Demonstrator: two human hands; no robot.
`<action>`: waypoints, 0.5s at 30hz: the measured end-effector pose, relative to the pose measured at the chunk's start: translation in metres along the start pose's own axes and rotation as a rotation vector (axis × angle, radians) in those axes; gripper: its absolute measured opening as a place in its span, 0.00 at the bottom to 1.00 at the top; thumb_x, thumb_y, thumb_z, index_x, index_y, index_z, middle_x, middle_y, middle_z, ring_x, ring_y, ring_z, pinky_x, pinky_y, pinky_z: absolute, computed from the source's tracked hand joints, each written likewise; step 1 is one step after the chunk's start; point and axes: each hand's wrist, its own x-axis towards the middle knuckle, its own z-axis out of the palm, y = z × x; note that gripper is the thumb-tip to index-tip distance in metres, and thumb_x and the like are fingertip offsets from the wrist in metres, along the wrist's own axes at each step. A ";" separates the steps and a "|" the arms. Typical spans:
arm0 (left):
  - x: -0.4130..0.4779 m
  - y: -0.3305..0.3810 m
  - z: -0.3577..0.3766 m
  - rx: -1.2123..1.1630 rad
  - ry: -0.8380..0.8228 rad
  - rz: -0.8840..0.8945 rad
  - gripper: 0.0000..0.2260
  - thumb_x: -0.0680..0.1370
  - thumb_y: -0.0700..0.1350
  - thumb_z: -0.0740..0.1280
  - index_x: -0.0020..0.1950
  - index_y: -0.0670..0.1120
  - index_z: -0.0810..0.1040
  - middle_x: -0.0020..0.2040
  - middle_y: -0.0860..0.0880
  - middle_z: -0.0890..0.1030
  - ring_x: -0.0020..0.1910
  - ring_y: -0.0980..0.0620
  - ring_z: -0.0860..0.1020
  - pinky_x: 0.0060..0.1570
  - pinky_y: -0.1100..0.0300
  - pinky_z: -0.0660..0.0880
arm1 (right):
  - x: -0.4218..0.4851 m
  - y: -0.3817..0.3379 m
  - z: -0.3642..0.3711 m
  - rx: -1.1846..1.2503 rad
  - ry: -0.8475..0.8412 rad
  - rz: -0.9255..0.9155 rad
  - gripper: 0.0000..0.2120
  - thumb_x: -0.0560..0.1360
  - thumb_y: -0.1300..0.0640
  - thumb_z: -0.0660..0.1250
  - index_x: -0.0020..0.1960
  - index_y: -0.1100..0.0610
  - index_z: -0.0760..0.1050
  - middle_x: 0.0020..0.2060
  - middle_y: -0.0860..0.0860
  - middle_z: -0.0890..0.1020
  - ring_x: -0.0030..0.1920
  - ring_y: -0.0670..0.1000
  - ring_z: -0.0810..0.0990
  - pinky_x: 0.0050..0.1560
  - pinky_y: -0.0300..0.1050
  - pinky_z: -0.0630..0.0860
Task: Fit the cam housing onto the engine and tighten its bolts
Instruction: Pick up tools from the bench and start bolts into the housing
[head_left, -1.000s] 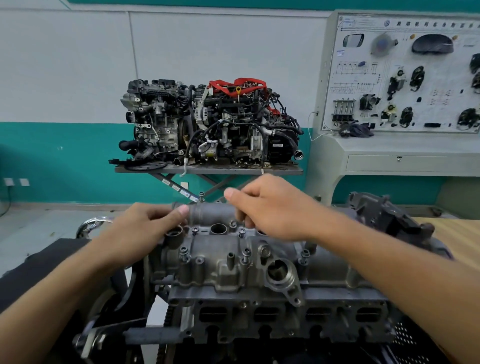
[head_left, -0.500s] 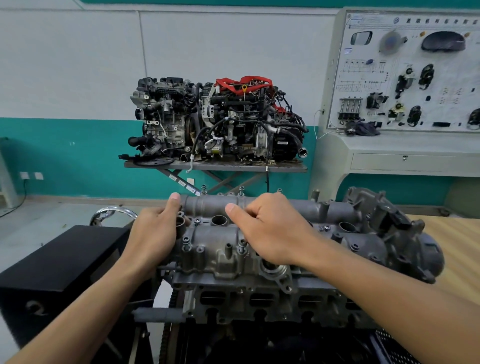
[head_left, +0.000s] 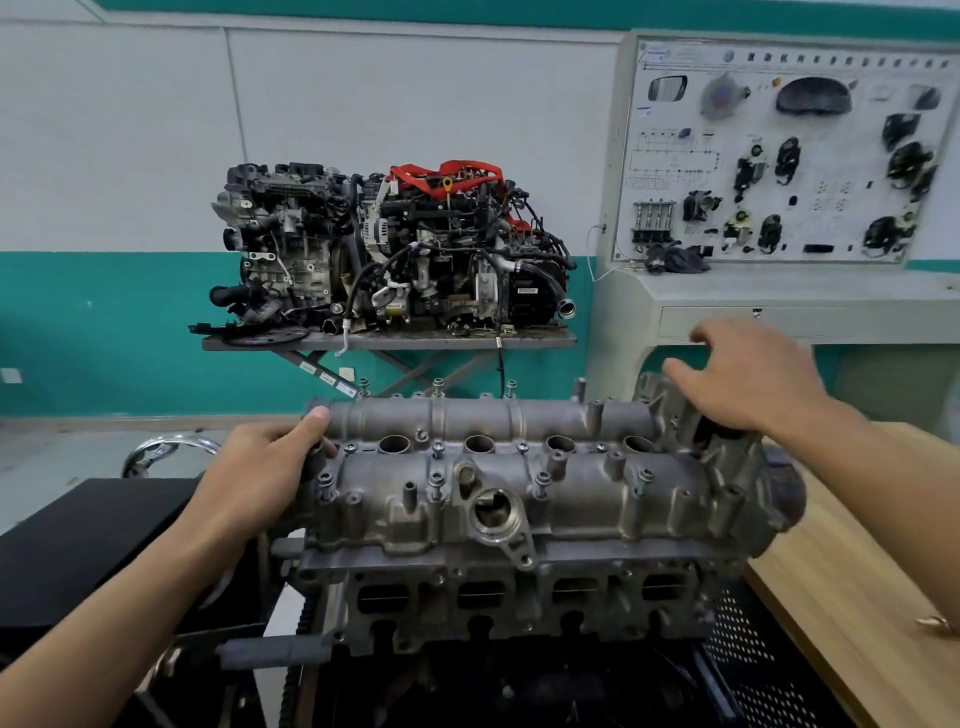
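At the housing's left end, the left hand (head_left: 254, 478) grips the cam housing (head_left: 519, 493), thumb laid on top and fingers curled round the end. The right hand (head_left: 753, 384) is spread loosely over the right end; whether it touches I cannot tell. I'd say both ends want pressing down evenly before any bolt is turned. Grey, grimy cast metal, the housing sits atop the engine (head_left: 519, 603), beside a wooden counter (head_left: 857, 571), its bolts (head_left: 436, 480) standing proud, seemingly untightened.

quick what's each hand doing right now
Left hand: grips the cam housing at its left end, thumb on top.
Right hand: open, fingers spread above the housing's right end; contact cannot be told.
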 end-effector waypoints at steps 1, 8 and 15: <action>0.000 -0.001 0.001 0.000 0.013 0.017 0.20 0.82 0.60 0.62 0.38 0.52 0.85 0.26 0.53 0.76 0.25 0.54 0.70 0.33 0.58 0.64 | 0.004 0.012 0.003 0.069 -0.097 0.040 0.23 0.77 0.39 0.64 0.64 0.53 0.77 0.61 0.54 0.81 0.60 0.57 0.78 0.59 0.53 0.73; -0.007 -0.005 0.010 -0.154 0.071 -0.001 0.16 0.81 0.55 0.65 0.38 0.51 0.85 0.31 0.49 0.77 0.28 0.51 0.72 0.34 0.57 0.68 | 0.002 0.019 0.019 0.627 -0.199 0.119 0.12 0.77 0.59 0.66 0.58 0.57 0.83 0.53 0.49 0.80 0.54 0.49 0.75 0.53 0.42 0.68; -0.015 -0.018 0.005 -0.188 0.058 0.004 0.18 0.79 0.59 0.63 0.40 0.50 0.85 0.36 0.42 0.83 0.34 0.48 0.76 0.39 0.54 0.71 | -0.007 0.025 0.022 0.633 -0.134 0.120 0.09 0.76 0.57 0.66 0.51 0.51 0.84 0.47 0.49 0.82 0.45 0.49 0.78 0.44 0.44 0.72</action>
